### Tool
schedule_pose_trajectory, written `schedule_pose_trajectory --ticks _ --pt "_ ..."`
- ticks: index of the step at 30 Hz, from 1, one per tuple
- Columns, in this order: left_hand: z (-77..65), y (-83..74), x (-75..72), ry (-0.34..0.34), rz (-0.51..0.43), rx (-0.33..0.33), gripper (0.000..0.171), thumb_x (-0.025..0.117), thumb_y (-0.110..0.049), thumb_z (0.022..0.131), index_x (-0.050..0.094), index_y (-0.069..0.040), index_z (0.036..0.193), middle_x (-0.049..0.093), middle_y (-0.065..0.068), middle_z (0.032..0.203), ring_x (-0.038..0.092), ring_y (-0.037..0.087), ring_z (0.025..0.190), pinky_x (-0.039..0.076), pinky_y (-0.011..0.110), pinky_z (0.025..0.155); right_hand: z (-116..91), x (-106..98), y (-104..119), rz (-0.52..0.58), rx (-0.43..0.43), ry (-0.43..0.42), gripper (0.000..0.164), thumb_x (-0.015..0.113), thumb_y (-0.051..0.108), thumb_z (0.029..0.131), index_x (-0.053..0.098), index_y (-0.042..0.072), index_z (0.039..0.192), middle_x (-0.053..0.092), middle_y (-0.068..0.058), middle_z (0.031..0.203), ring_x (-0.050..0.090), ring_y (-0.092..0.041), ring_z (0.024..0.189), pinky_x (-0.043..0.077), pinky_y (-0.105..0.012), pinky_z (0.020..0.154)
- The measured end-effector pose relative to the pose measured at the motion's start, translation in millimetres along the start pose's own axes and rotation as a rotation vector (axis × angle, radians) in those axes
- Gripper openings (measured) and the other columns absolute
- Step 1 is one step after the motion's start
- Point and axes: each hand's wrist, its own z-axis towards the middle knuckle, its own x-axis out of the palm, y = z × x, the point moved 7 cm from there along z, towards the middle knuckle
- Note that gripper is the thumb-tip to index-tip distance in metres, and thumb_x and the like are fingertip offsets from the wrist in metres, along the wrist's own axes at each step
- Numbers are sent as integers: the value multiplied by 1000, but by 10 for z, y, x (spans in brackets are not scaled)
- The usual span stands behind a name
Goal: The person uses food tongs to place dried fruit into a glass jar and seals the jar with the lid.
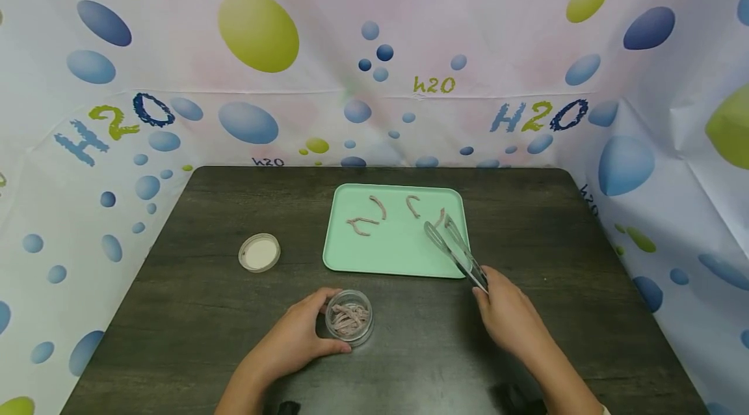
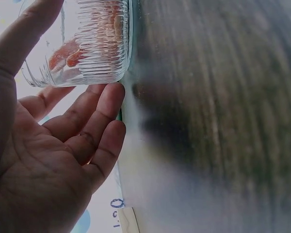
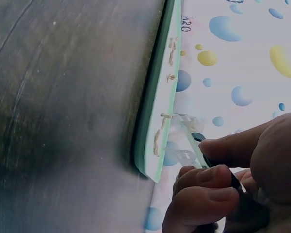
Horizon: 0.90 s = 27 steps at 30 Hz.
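Observation:
My left hand [image 1: 297, 339] holds a clear glass jar [image 1: 367, 332] at the front of the table, thumb on the near side and fingers on the far side. Pale pinkish-brown strips [image 1: 349, 319] fill part of the jar, which has no lid on. In my right hand [image 1: 509, 314] is a pair of tongs [image 1: 462, 252], gripped by its handle. The two arms of the tongs stand apart over the right part of a mint-green tray [image 1: 392, 257], close to a short strip [image 1: 440, 216]. More strips [image 1: 379, 207] lie spread on the tray's far half.
A round pale lid [image 1: 259, 252] lies on the dark wooden table [image 1: 193, 311], left of the tray. Behind the table hangs a white sheet [image 1: 328, 25] with blue and green dots. A small dark object [image 1: 289, 408] shows at the front edge of the view.

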Motion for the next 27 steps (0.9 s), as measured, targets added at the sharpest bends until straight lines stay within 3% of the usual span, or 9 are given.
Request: schedule_pose_trajectory --ticks 5,14,27 --pt "0 12 9 5 -2 -5 90 102 -45 72 60 -20 147 72 -4 130 69 17 114 56 37 91 80 51 -25 -2 15 -18 47 61 15 111 51 -9 150 68 -28 136 70 -40 114 54 -55 85" --pt "-10 21 4 3 -8 -10 89 102 -46 72 60 -20 146 72 -4 127 69 17 113 56 36 89 148 73 4 -20 -19 -75 50 59 12 111 48 -14 152 59 -37 148 60 -56 135 51 -68 108" --pt "-13 28 12 0 -3 -15 90 101 -47 72 59 -20 147 73 -3 128 69 17 114 56 38 90 178 65 -9 -102 -29 -126 45 60 9 110 54 -12 150 63 -36 144 65 -55 129 55 -66 101"
